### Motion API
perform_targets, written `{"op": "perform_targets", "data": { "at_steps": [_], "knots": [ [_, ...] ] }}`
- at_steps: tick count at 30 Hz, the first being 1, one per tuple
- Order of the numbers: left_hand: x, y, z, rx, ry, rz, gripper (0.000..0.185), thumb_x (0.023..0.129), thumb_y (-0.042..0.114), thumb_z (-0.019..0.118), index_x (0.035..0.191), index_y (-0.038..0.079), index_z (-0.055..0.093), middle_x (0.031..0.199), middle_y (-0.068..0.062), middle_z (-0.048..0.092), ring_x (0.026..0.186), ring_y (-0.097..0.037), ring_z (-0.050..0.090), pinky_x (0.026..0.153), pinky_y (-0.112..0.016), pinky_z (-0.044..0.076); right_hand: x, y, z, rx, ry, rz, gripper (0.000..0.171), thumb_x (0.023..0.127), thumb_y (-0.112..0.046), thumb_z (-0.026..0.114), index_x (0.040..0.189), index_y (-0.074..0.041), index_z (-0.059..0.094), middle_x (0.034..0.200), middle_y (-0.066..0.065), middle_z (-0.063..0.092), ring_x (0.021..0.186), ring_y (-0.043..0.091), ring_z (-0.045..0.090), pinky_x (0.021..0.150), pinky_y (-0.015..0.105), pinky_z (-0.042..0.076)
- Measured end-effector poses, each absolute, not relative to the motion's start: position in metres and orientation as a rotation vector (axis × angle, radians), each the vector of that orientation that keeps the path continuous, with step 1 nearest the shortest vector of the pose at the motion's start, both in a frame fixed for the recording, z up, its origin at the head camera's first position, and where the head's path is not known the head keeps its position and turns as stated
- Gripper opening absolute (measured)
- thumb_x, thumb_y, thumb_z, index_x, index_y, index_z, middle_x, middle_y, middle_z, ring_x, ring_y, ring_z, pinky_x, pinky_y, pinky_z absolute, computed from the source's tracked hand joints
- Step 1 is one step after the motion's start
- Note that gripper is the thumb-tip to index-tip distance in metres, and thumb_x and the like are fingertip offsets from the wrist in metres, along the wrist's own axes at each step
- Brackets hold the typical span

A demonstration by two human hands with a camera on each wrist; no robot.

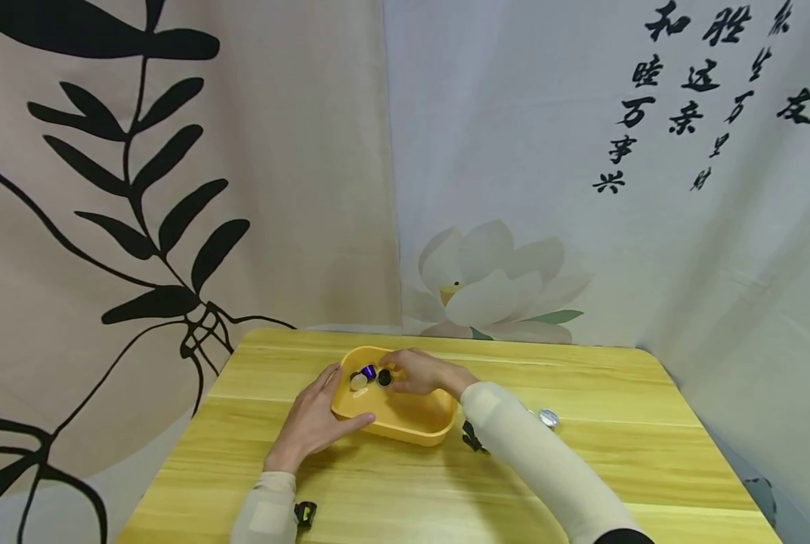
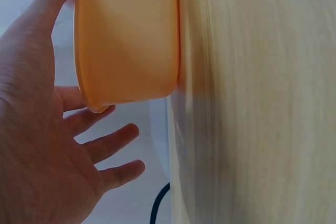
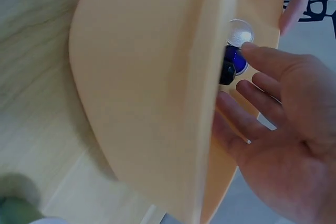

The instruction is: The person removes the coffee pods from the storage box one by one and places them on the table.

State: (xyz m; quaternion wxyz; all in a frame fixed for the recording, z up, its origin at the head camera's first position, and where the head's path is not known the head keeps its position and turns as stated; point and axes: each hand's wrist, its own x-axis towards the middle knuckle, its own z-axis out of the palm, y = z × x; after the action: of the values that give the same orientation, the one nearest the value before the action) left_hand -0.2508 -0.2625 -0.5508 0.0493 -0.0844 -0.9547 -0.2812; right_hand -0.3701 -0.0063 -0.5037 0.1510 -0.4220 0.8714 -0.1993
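A yellow tray [image 1: 412, 432] sits mid-table. At its far left end lie three small capsules: a silver one [image 1: 359, 381], a blue one [image 1: 368, 372] and a black one [image 1: 384, 378]. My left hand [image 1: 313, 423] rests against the tray's left outer wall [image 2: 126, 35], fingers straight and spread, thumb along the near rim. My right hand [image 1: 415, 372] reaches into the tray from the right with relaxed fingers. In the right wrist view its fingertips [image 3: 251, 51] are right at the blue capsule [image 3: 239, 61], beside the silver capsule [image 3: 240, 32] and the black capsule [image 3: 227, 72]; nothing is pinched.
One more silver capsule [image 1: 548, 417] lies on the yellow wooden table [image 1: 582, 468], right of my right forearm. Printed cloth hangs close behind the table and on both sides. Table edges run near on the left and right.
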Motion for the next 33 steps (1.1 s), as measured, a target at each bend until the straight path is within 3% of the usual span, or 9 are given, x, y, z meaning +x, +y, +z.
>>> {"op": "perform_targets", "data": {
  "at_steps": [7,14,23,33],
  "knots": [
    [-0.251,-0.262,-0.550,-0.252,-2.911,-0.851,0.126,0.089,0.084,0.077,0.178,0.006,0.033,0.188,-0.017,0.029,0.165,-0.056,0.041,0.131,-0.075,0.040,-0.373,-0.015,-0.507,-1.201,2.522,-0.509,0.055,0.110,-0.016,0.075,0.161,-0.002,0.059,0.164,0.016,0.065,0.138,0.035,0.073,0.120,0.049,0.060],
    [-0.251,-0.262,-0.550,-0.249,-2.907,-0.850,0.127,0.089,0.084,0.077,0.178,0.006,0.033,0.188,-0.017,0.030,0.165,-0.055,0.041,0.132,-0.074,0.040,-0.373,-0.019,-0.510,-1.198,2.549,-0.453,0.052,0.107,-0.015,0.079,0.157,-0.006,0.066,0.158,0.012,0.069,0.116,0.020,0.074,0.109,0.036,0.063],
    [-0.252,-0.263,-0.552,-0.244,-2.910,-0.845,0.126,0.089,0.084,0.077,0.178,0.007,0.032,0.188,-0.016,0.030,0.165,-0.055,0.041,0.130,-0.075,0.042,-0.370,-0.015,-0.511,-1.199,2.522,-0.463,0.046,0.105,-0.007,0.080,0.150,-0.004,0.072,0.156,0.012,0.069,0.127,0.028,0.076,0.112,0.040,0.065],
    [-0.252,-0.264,-0.553,-0.248,-2.905,-0.834,0.126,0.089,0.085,0.077,0.178,0.007,0.033,0.187,-0.017,0.031,0.164,-0.055,0.043,0.131,-0.074,0.041,-0.373,-0.014,-0.517,-1.200,2.521,-0.482,0.031,0.099,-0.003,0.086,0.129,-0.010,0.083,0.121,0.005,0.081,0.112,0.022,0.077,0.102,0.033,0.065]
  ]
}}
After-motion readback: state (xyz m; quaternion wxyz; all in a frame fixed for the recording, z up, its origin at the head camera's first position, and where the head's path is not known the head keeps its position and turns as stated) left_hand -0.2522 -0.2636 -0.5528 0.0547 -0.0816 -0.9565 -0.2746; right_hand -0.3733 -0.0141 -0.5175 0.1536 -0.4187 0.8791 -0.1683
